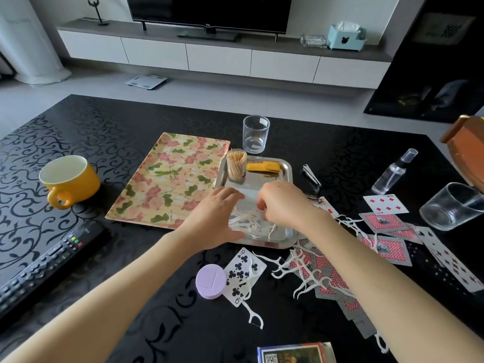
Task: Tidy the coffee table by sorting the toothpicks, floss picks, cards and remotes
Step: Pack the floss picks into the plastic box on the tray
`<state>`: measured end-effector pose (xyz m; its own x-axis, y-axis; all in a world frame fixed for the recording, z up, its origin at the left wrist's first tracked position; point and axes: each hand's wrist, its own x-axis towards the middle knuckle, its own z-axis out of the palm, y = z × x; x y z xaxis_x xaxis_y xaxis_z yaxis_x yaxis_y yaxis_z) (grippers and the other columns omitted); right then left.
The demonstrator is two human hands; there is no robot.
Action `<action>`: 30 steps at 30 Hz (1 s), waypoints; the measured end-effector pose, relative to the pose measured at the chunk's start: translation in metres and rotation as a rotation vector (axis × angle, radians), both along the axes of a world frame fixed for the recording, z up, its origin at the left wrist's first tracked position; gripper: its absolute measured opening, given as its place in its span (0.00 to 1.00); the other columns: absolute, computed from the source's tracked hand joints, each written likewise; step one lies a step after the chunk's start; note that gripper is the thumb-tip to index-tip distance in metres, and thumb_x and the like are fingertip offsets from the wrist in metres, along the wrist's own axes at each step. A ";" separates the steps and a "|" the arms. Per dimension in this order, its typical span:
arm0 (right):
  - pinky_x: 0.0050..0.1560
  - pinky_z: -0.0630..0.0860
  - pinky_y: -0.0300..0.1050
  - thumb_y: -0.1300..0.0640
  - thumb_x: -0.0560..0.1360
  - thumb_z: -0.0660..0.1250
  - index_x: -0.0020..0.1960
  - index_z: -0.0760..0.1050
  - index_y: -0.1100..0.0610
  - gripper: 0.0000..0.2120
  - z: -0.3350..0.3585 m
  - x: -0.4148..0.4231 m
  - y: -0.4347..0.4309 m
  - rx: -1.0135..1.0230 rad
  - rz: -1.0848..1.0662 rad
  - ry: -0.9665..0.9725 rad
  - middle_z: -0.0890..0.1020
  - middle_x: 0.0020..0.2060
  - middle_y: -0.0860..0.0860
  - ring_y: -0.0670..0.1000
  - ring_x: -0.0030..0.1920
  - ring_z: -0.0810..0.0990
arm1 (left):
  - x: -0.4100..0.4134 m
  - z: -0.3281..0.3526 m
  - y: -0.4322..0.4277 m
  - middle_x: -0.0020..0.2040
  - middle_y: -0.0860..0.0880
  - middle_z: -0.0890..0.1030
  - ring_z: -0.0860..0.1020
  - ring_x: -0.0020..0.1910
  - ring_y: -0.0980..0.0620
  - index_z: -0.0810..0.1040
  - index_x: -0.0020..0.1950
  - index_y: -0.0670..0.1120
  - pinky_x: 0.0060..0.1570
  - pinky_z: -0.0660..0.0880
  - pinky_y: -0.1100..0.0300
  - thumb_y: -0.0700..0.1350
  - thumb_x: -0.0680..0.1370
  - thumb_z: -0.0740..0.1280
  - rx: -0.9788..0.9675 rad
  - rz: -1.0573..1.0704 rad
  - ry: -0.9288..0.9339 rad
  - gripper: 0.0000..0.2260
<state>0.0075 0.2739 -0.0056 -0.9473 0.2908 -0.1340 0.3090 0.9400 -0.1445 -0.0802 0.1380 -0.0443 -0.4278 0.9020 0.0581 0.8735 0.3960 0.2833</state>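
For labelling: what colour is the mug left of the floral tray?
The mug is yellow, white inside; head view.

Soft daylight, glare on the steel tray (286, 169); edges bow (wide lens), hands slightly blurred.
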 end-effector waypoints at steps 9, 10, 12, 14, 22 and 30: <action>0.45 0.71 0.33 0.55 0.73 0.71 0.57 0.80 0.56 0.13 -0.002 0.004 -0.004 -0.372 0.009 0.213 0.83 0.49 0.50 0.46 0.47 0.79 | 0.001 0.000 0.003 0.66 0.52 0.70 0.68 0.65 0.52 0.68 0.69 0.46 0.63 0.63 0.63 0.57 0.69 0.72 0.077 0.047 -0.068 0.33; 0.45 0.72 0.29 0.56 0.73 0.70 0.57 0.80 0.56 0.13 -0.003 0.009 0.002 -0.477 -0.039 0.315 0.83 0.49 0.49 0.43 0.46 0.79 | -0.002 0.001 0.000 0.67 0.52 0.69 0.68 0.65 0.53 0.67 0.70 0.47 0.63 0.63 0.62 0.58 0.69 0.72 0.072 0.067 -0.075 0.34; 0.50 0.73 0.30 0.58 0.75 0.68 0.57 0.80 0.57 0.11 -0.011 0.018 0.019 -0.487 -0.151 0.425 0.83 0.51 0.49 0.41 0.48 0.79 | -0.009 0.004 -0.006 0.68 0.51 0.69 0.69 0.64 0.52 0.66 0.71 0.47 0.62 0.66 0.60 0.58 0.69 0.72 0.062 0.112 -0.086 0.35; 0.55 0.74 0.39 0.59 0.75 0.67 0.59 0.79 0.56 0.12 -0.023 0.022 0.035 -0.318 -0.214 0.300 0.82 0.55 0.50 0.46 0.53 0.78 | -0.016 0.006 -0.012 0.68 0.51 0.69 0.69 0.65 0.51 0.66 0.71 0.47 0.61 0.67 0.60 0.58 0.68 0.73 0.050 0.144 -0.080 0.35; 0.46 0.64 0.42 0.49 0.70 0.72 0.49 0.79 0.49 0.09 -0.040 0.016 0.043 0.044 0.045 -0.076 0.70 0.43 0.46 0.48 0.50 0.67 | -0.034 0.013 -0.023 0.69 0.51 0.69 0.69 0.65 0.51 0.66 0.71 0.47 0.61 0.65 0.60 0.58 0.68 0.73 0.046 0.224 -0.055 0.36; 0.54 0.70 0.46 0.51 0.72 0.70 0.40 0.74 0.47 0.06 -0.034 0.009 0.043 -0.111 0.077 -0.052 0.73 0.45 0.46 0.48 0.52 0.69 | -0.038 0.016 -0.022 0.68 0.50 0.69 0.69 0.65 0.51 0.66 0.71 0.47 0.60 0.67 0.59 0.58 0.67 0.74 0.049 0.223 -0.032 0.36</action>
